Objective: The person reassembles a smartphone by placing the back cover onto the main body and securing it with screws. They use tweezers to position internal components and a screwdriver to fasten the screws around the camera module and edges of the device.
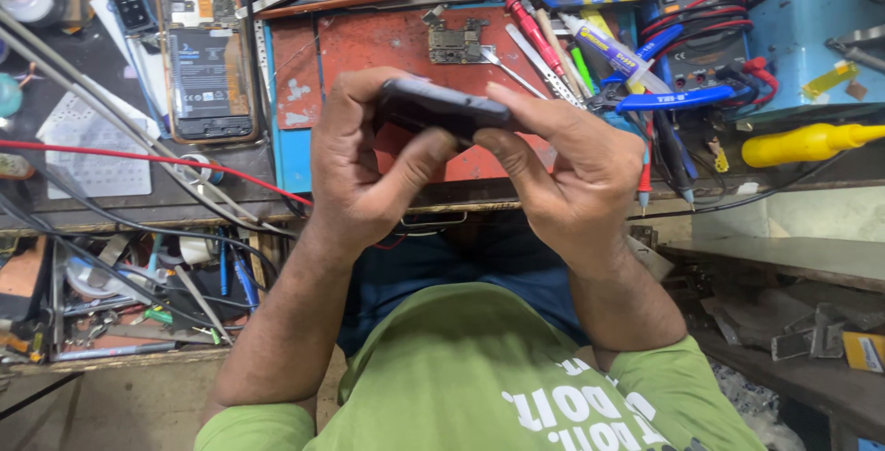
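Both hands hold a slim black slab-shaped phone (442,108) edge-on above the middle of the bench (138,202). Left hand (364,170) fingers clamped on its left end, thumb pressed up underneath. Right hand (567,170) fingers curled over its right end, gripping. Beneath: worn red rubber work mat (369,45). At 12 o'clock, a small bare circuit board (454,43). At 10 o'clock, an opened phone with exposed black battery (205,59). At 2 o'clock, a red-handled screwdriver (535,31), a glue tube (613,53), blue-handled pliers (678,99). At 3 o'clock, a yellow tool handle (802,144).
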